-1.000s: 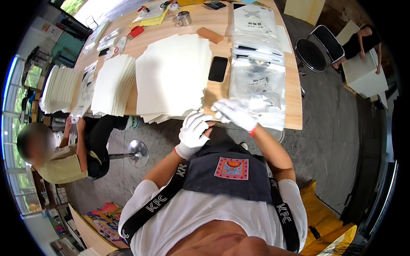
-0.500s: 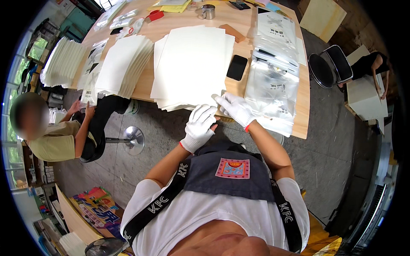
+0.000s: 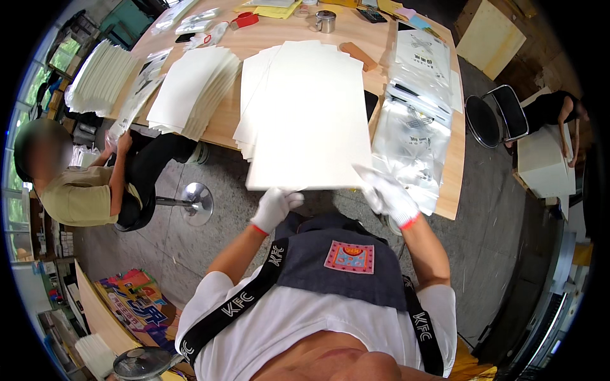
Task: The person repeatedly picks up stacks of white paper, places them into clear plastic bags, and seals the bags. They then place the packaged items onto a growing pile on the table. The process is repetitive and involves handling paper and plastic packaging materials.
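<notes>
Large white paper sheets point(image 3: 311, 120) reach out over the table's near edge toward me. My left hand point(image 3: 273, 208), in a white knit glove with a red cuff, has its fingers curled at their near edge. At the near right corner my gloved right hand point(image 3: 389, 197) pinches the paper, its fingers slightly blurred. How many sheets I hold cannot be made out. More white sheets point(image 3: 251, 108) lie fanned out beneath and to the left. Clear plastic bags point(image 3: 410, 130) with dark print lie just right of the paper.
The wooden table point(image 3: 219, 117) bears further paper stacks point(image 3: 190, 86), a partly covered black phone point(image 3: 370, 105), a metal cup point(image 3: 325, 22) and red tape point(image 3: 244, 20). A seated person point(image 3: 82, 197) handles a plastic bag at left. Another person point(image 3: 553, 120) works at far right, near a black chair point(image 3: 499, 114).
The top sheets have slid toward me past the table edge and now partly cover the phone. My hands have moved apart and nearer my body. The seated person's bag has been lifted.
</notes>
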